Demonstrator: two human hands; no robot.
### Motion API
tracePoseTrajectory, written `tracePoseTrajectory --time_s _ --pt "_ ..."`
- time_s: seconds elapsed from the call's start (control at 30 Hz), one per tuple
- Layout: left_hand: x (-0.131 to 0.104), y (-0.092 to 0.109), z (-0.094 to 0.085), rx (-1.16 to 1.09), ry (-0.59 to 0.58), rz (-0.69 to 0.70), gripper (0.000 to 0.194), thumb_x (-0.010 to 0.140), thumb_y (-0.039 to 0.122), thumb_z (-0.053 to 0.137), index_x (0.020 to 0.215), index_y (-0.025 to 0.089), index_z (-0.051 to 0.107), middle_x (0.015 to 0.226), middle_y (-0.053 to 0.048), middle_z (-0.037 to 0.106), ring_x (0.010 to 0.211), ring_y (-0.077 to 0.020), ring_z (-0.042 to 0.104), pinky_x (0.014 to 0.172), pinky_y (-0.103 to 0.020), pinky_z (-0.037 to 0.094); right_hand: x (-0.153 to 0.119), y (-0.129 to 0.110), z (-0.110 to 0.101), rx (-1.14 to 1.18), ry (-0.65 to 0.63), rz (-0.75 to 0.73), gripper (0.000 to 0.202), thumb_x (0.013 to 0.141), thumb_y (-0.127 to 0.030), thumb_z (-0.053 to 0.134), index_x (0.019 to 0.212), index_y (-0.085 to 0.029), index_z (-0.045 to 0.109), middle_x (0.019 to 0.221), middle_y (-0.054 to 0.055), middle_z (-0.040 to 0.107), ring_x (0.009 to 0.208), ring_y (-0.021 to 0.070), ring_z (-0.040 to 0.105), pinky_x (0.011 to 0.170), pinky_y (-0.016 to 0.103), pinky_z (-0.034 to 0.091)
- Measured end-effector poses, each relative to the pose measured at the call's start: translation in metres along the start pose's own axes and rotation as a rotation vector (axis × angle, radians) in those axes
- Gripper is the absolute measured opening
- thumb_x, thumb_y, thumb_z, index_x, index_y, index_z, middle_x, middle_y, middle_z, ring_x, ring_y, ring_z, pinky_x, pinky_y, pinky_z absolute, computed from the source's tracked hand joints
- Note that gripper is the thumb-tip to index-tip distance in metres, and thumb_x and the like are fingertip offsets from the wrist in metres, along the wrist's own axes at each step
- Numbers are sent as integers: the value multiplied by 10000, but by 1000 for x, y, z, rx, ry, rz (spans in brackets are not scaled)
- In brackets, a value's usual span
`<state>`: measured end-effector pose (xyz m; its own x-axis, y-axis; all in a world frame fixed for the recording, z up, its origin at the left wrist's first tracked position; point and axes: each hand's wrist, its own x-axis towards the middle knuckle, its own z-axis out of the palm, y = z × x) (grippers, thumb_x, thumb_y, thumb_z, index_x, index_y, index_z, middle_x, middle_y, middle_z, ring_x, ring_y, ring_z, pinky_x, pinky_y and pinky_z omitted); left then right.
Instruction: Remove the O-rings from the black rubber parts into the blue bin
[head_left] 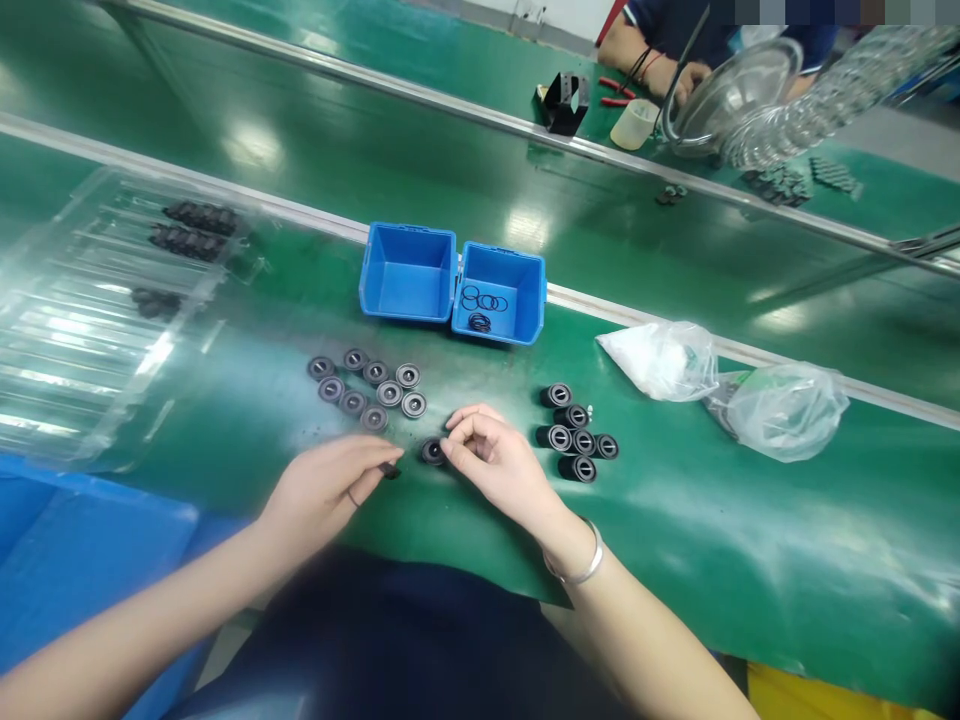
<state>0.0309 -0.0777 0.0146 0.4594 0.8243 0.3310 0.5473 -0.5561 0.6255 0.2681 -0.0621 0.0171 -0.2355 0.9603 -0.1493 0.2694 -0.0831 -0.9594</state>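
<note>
My left hand [322, 490] pinches a small black part [389, 470] between thumb and fingertips, low over the green table; most of that part is hidden. Just to its right, my right hand [491, 455] has thumb and forefinger closed at the right edge of a round black part [432, 452] with a ring-shaped top. Beyond the left hand lies a group of similar round black parts [388, 393]. To the right of the right hand stand several black cylinders [558, 437] with slotted tops, and tiny white pieces [590, 411] lie beside them.
Two blue bins [409, 312] [534, 330] stand at the back; the right one holds black rings [480, 322]. Plastic bags [660, 360] [787, 410] lie at right. A clear tray [82, 330] with dark parts is at left. Across the metal rail, another person's hand [686, 82] is near an extraction hood [739, 95].
</note>
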Motion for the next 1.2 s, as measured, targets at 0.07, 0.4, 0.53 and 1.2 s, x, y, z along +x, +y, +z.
tracePoseTrajectory --time_s 0.07,0.4,0.53,1.2 --pt "-4 -3 3 26 -10 112 260 932 103 521 1113 192 685 1084 -72 748 996 -178 710 897 -298 573 1 2 0 -6 -1 -1 152 852 -253 636 723 -179 605 996 64 572 713 125 556 599 261 461" --pt "-2 0 10 195 -218 454 367 944 35 420 1259 106 595 1301 -150 650 1344 -251 489 1124 -458 426 2 8 1 7 -20 25 152 852 -259 634 729 -183 588 999 62 598 698 118 560 637 273 500" --pt "1 0 8 240 -231 509 361 936 27 410 1236 86 601 1304 -155 647 1372 -247 454 1148 -446 393 2 8 1 35 -49 62 163 861 -274 625 737 -183 569 979 57 637 701 119 589 642 273 521" --pt "3 2 10 326 -296 544 309 929 60 415 1118 90 658 1246 -117 689 1264 -260 557 1207 -470 212 6 5 9 536 -127 441 211 822 -307 673 938 -133 703 545 -33 588 451 66 508 446 168 396"
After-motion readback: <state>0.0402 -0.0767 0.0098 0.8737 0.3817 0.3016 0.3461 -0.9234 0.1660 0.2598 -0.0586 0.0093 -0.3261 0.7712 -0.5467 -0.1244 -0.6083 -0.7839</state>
